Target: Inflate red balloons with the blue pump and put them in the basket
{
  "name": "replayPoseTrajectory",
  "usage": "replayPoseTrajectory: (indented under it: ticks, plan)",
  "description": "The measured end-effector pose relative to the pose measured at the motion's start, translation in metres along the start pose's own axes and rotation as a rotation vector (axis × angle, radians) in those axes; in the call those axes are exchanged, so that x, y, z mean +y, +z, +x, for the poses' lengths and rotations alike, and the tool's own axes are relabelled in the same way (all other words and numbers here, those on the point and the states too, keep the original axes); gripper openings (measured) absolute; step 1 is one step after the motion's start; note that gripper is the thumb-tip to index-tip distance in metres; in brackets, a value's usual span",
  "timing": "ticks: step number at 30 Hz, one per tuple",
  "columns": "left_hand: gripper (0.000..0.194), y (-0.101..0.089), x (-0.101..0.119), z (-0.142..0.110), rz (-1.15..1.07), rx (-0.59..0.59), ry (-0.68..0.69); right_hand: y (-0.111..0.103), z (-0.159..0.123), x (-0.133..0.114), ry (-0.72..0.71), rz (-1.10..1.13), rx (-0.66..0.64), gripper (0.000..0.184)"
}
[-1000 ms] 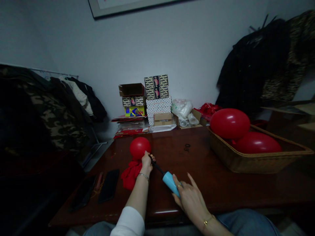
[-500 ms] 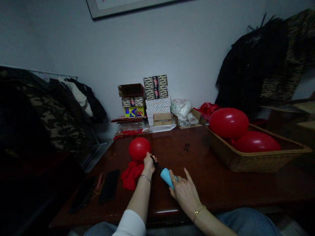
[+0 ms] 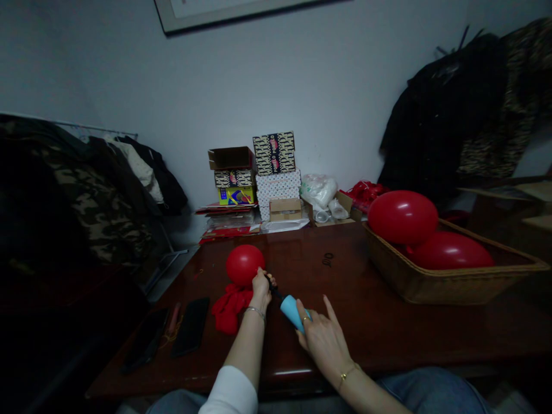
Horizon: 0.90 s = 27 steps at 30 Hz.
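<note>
A small, round, partly inflated red balloon is by my left hand, whose fingers are closed around its neck and the black front end of a balloon pump. The hidden neck keeps the exact join out of sight. My right hand is wrapped round the pump's light blue barrel, with the index finger stretched out. The pump slants up and left toward the balloon. Under the balloon, left of my left wrist, lies a heap of limp red balloons.
A wicker basket with large red balloons stands on the right of the brown table. Two dark phones lie at left. Black bands lie mid-table. Stacked boxes and a plastic bag are at the back.
The small balloon sits very slightly lower in the view. Both hands keep the same grip, and the pump has hardly moved.
</note>
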<state>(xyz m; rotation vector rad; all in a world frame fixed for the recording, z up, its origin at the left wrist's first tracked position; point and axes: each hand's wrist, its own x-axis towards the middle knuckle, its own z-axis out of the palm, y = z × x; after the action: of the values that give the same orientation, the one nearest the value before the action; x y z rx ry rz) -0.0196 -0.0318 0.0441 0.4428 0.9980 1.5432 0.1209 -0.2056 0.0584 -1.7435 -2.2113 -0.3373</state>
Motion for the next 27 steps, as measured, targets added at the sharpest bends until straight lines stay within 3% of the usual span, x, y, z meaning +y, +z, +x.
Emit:
replayPoseTrajectory:
  ticks: [6,10,22,27]
  plan:
    - [0.026,0.001,0.016,0.003,-0.013,0.005,0.0,-0.008,-0.031,0.02,-0.003,0.029,0.036,0.054]
    - [0.027,0.004,0.017,0.0,-0.026,-0.002,-0.028,-0.013,-0.035,0.021,0.005,0.004,0.027,0.053]
    - [0.027,0.012,0.001,-0.017,0.02,-0.01,-0.052,-0.002,0.029,-0.01,0.036,-0.034,-0.051,0.051]
    - [0.025,0.003,0.003,-0.01,0.021,0.035,-0.025,0.001,0.032,-0.017,0.028,-0.022,-0.059,0.052]
